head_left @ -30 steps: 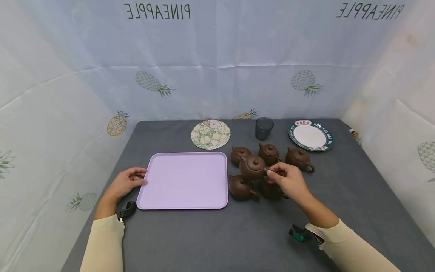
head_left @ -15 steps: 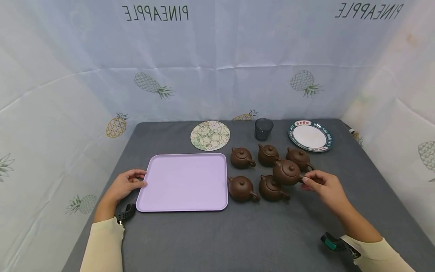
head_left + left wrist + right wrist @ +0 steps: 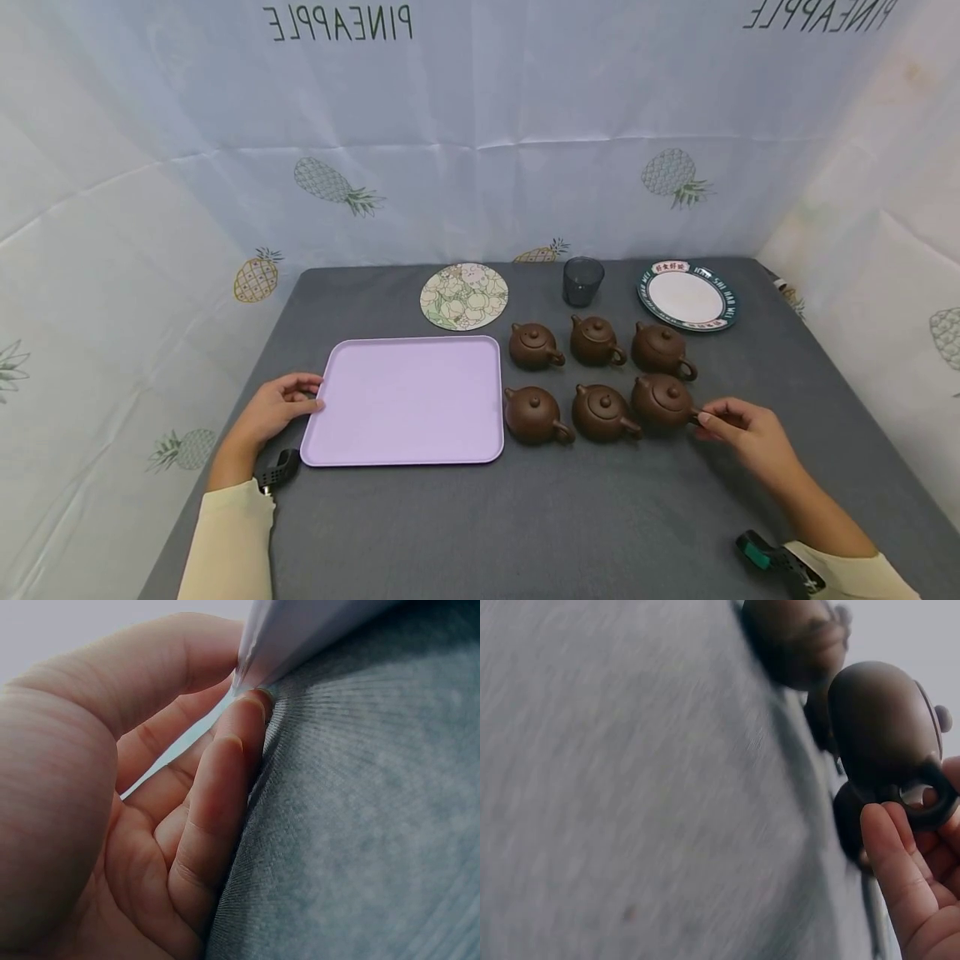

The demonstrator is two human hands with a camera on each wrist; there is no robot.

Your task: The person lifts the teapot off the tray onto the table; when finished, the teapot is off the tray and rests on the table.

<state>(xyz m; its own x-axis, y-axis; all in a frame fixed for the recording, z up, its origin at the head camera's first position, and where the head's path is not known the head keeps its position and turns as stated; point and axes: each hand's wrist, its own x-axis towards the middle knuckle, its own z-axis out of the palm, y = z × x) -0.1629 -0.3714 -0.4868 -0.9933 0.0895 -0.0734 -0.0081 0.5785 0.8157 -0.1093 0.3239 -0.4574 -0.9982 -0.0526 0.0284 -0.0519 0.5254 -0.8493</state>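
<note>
My right hand [image 3: 753,437] pinches the handle of a small brown teapot [image 3: 663,402] at the right end of the front row. In the right wrist view the fingers close on the ring handle, and the teapot body [image 3: 885,724] points away from the hand. Whether its base touches the cloth, I cannot tell. Several matching teapots stand to its left and behind, among them a front-middle teapot [image 3: 603,412] and a back-right teapot [image 3: 662,350]. At the left, my left hand [image 3: 281,406] holds the edge of a lilac tray [image 3: 408,400] between thumb and fingers; the rim [image 3: 259,645] shows up close.
Behind the teapots stand a dark glass cup [image 3: 582,282] and a white plate with a green patterned rim [image 3: 733,310]. A round patterned mat [image 3: 465,297] lies behind the tray. Dark grey cloth [image 3: 480,533] covers the table, and a pineapple-print curtain [image 3: 480,192] hangs around it.
My right hand has carried the teapot rightward from above the middle of the group, then down to the front row's right end. The left hand has stayed at the tray's edge.
</note>
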